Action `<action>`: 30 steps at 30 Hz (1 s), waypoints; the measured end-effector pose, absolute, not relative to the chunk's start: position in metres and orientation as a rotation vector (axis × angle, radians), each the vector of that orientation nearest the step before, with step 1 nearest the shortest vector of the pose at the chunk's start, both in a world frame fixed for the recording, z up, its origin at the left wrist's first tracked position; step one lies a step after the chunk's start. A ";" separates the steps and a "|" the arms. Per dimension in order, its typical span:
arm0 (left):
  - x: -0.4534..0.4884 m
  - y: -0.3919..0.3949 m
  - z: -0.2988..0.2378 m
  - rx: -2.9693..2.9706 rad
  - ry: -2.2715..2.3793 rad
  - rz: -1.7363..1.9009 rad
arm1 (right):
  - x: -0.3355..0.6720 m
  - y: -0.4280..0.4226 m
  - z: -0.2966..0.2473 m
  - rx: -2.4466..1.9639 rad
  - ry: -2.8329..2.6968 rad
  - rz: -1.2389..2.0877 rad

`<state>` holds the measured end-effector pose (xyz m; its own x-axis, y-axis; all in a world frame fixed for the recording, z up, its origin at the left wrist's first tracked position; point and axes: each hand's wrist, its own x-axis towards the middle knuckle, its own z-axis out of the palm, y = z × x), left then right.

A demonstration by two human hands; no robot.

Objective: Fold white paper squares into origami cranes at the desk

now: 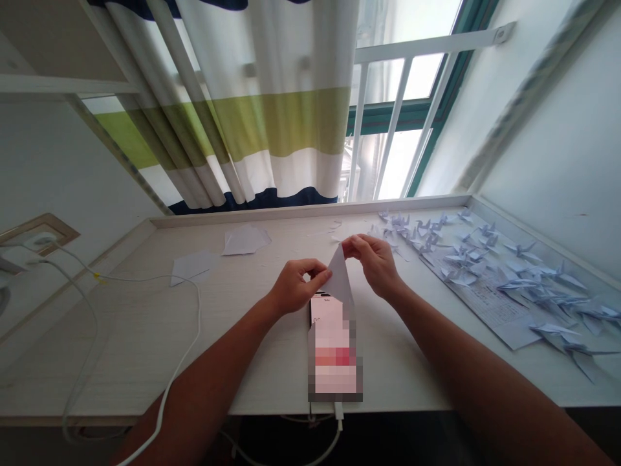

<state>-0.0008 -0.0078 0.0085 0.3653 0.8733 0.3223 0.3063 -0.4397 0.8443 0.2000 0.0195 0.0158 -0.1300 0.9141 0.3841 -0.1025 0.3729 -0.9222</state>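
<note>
A folded piece of white paper (338, 277), pointed at its top, is held up between my two hands over the desk. My left hand (299, 285) pinches its left edge between thumb and fingers. At the upper tip, my right hand (371, 259) grips the paper with its fingertips. Just below the paper lies a phone (332, 336) with a lit screen, partly covered by the paper and blurred out in its lower part. A white cable plug (339, 409) sits at the phone's bottom end.
Several folded paper cranes (466, 255) spread over the desk's right side, some on a printed sheet (504, 310). Stacks of white paper squares (246, 239) lie at the back left. A white cable (198, 317) runs from the wall socket (43, 243) across my left forearm.
</note>
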 end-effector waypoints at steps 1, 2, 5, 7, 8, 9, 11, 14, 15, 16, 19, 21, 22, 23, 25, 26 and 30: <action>-0.001 -0.008 0.008 1.927 1.025 1.041 | 0.201 0.020 0.015 -0.779 -1.416 1.079; -0.001 -0.007 0.007 1.922 1.026 1.041 | 0.202 0.020 0.015 -0.780 -1.433 1.088; -0.001 -0.007 0.006 1.901 1.015 1.037 | 0.202 0.020 0.014 -0.815 -1.511 1.044; -0.001 -0.006 0.005 1.858 1.004 1.028 | 0.200 0.019 0.013 -0.827 -1.528 1.004; -0.001 -0.006 0.004 1.825 0.995 1.020 | 0.199 0.018 0.013 -0.825 -1.527 0.988; -0.001 -0.005 0.003 1.788 0.984 1.006 | 0.198 0.017 0.014 -0.822 -1.525 0.975; -0.001 -0.005 0.002 1.717 0.954 0.964 | 0.196 0.016 0.014 -0.821 -1.508 0.958; 0.000 -0.005 0.002 1.658 0.943 0.915 | 0.194 0.015 0.014 -0.828 -1.470 0.950; 0.000 -0.005 0.002 1.651 0.951 0.909 | 0.194 0.015 0.014 -0.825 -1.468 0.955; 0.000 -0.005 0.002 1.650 0.961 0.910 | 0.194 0.015 0.013 -0.821 -1.481 0.964; -0.001 -0.005 0.002 1.649 0.986 0.922 | 0.195 0.016 0.012 -0.833 -1.560 0.995; -0.001 -0.005 0.002 1.633 0.985 0.922 | 0.196 0.016 0.012 -0.860 -1.586 0.987; -0.001 -0.005 0.003 1.624 0.977 0.916 | 0.196 0.016 0.012 -0.872 -1.583 0.979; -0.002 -0.005 0.003 1.616 0.964 0.906 | 0.196 0.015 0.012 -0.880 -1.573 0.970; -0.002 -0.005 0.003 1.608 0.934 0.890 | 0.196 0.015 0.012 -0.893 -1.557 0.954; -0.002 -0.005 0.003 1.606 0.922 0.885 | 0.195 0.014 0.012 -0.898 -1.551 0.947; -0.001 -0.005 0.002 1.586 0.932 0.892 | 0.192 0.013 0.012 -0.895 -1.554 0.913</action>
